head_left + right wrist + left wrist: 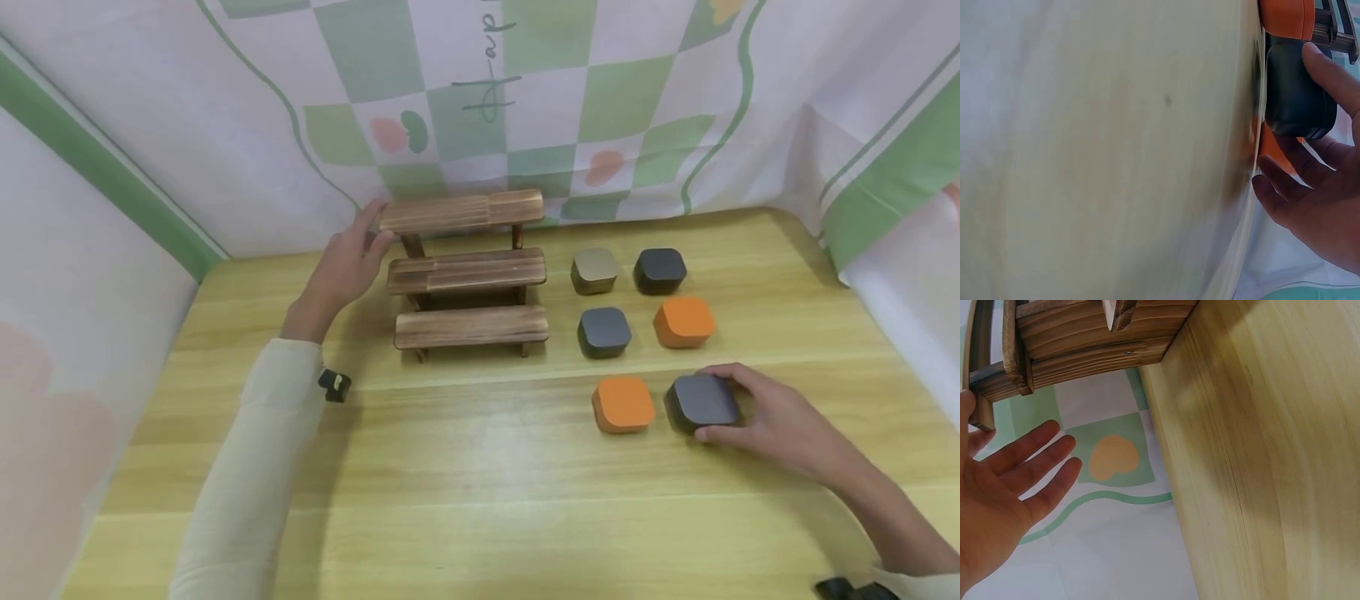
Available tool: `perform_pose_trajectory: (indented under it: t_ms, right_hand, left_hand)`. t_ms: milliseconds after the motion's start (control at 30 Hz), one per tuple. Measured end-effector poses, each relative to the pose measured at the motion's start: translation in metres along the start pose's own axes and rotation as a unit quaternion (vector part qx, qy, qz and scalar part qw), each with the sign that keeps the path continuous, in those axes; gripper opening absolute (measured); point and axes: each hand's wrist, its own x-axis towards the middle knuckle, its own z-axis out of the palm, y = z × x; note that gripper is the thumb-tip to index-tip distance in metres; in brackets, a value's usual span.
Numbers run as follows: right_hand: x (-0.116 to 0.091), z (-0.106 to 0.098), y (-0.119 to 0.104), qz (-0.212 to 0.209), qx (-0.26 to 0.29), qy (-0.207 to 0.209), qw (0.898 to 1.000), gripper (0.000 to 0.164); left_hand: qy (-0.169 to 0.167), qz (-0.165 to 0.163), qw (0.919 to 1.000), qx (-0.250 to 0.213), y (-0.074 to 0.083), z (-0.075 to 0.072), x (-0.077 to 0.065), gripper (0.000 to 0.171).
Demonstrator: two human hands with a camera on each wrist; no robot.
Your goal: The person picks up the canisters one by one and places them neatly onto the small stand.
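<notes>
A three-tier wooden display stand (467, 271) stands at the back of the table. My left hand (342, 268) pinches the left end of its top step between thumb and index finger. In the left wrist view, that hand (997, 500) has its other fingers stretched out, away from the wood (1085, 337). At the front right, my right hand (787, 429) grips a dark grey rounded-square box (705, 402) by its sides, thumb at the near side. The right wrist view has the box (1297, 90) between the thumb and fingers of that hand (1329, 200).
Left of the held box lies an orange box (624, 405). Behind are another orange box (685, 322), a grey box (604, 332), a black box (660, 271) and a gold box (594, 271). A checked cloth (555, 100) hangs behind the wooden table (465, 475).
</notes>
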Motion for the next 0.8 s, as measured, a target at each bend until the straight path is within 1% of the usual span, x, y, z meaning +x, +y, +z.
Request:
perform_pose_trajectory:
  t_ms: [200, 433, 567, 800]
  right_hand:
    - [-0.004, 0.002, 0.0, -0.006, 0.025, 0.01, 1.0, 0.075]
    - [-0.004, -0.001, -0.006, -0.005, 0.022, 0.013, 1.0, 0.074]
    - [-0.003, -0.004, -0.011, -0.003, 0.031, 0.012, 0.999, 0.071]
    - [-0.002, -0.007, -0.017, -0.025, 0.062, 0.018, 0.998, 0.067]
  left_hand:
    - [0.0, 0.0, 1.0, -0.004, 0.001, 0.0, 0.004, 0.061]
    - [-0.002, 0.0, 1.0, -0.004, 0.001, 0.0, 0.003, 0.062]
    - [0.003, -0.001, 1.0, -0.009, 0.0, 0.0, 0.002, 0.063]
    - [0.006, 0.001, 0.9999, -0.016, -0.001, 0.0, 0.001, 0.065]
